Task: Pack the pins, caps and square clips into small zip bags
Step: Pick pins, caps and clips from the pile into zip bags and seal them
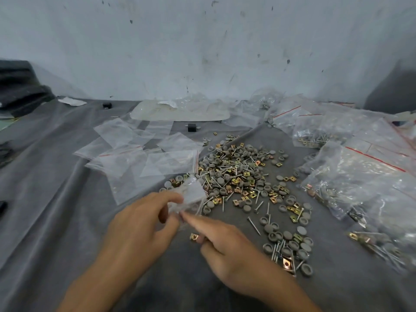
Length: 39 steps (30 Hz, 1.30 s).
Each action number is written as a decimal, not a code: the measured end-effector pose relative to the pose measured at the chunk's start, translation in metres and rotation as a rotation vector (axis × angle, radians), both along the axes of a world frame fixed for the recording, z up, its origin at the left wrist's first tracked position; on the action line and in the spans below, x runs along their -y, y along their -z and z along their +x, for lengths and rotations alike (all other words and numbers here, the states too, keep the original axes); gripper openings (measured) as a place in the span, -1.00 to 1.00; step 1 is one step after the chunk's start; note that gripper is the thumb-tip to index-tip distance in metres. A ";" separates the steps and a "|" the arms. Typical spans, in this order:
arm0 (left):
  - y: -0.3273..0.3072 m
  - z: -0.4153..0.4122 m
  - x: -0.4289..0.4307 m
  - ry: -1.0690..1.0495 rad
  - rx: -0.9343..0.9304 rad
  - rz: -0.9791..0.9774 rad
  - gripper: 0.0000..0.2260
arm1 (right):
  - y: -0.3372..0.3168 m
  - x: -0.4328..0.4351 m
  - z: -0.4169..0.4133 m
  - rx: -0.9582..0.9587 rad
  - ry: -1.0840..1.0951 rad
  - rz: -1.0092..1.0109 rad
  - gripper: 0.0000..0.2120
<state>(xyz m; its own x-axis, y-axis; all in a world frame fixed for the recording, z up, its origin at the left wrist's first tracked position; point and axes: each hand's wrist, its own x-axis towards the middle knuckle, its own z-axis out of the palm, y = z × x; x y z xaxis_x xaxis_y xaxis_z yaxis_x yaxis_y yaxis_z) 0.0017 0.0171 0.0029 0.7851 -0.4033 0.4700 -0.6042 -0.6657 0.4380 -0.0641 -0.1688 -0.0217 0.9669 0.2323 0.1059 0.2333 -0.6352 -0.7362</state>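
On grey cloth [67, 221] under a scuffed wall [202, 41], L hand [139, 226] pinches a bag [191, 194] up, R hand [227, 246] pinches a clip [194, 237], index at bag's mouth, prob. to open it; pile [236, 176] lies just beyond.

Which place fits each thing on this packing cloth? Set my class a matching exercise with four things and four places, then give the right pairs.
Things
1. empty zip bags
2. filled bags
3. loose pile of pins, caps and clips
4. small bag

Places
A. middle of the grey cloth
B. pinched in the left hand
C. left of the pile
D. right of the pile

Pairs: 1-C, 2-D, 3-A, 4-B.
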 end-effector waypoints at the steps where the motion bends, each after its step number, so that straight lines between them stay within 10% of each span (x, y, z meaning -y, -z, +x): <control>1: -0.001 0.000 -0.001 -0.039 0.005 0.035 -0.76 | 0.000 -0.001 0.000 -0.004 -0.012 -0.024 -0.37; 12: -0.009 0.007 -0.009 -0.209 0.177 -0.245 -0.77 | 0.000 0.013 0.006 0.043 0.085 0.452 -0.51; 26: 0.006 0.016 0.009 -0.129 -0.056 -0.157 -0.82 | 0.005 0.035 0.072 0.052 0.217 -0.631 -0.69; 35: 0.010 0.030 0.014 -0.005 -0.374 -0.180 -0.77 | -0.008 0.047 0.075 -0.030 0.158 -0.864 -0.87; 39: 0.012 0.032 0.015 0.039 -0.424 -0.230 -0.79 | -0.029 0.053 0.056 0.007 0.223 -0.638 -0.94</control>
<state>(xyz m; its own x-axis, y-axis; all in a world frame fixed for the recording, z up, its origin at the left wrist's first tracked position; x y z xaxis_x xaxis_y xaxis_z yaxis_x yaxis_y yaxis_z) 0.0342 0.0017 -0.0094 0.9132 -0.3591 0.1927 -0.3633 -0.5028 0.7843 -0.0081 -0.2219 0.0070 0.9987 0.0469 0.0205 0.0500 -0.9786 -0.1997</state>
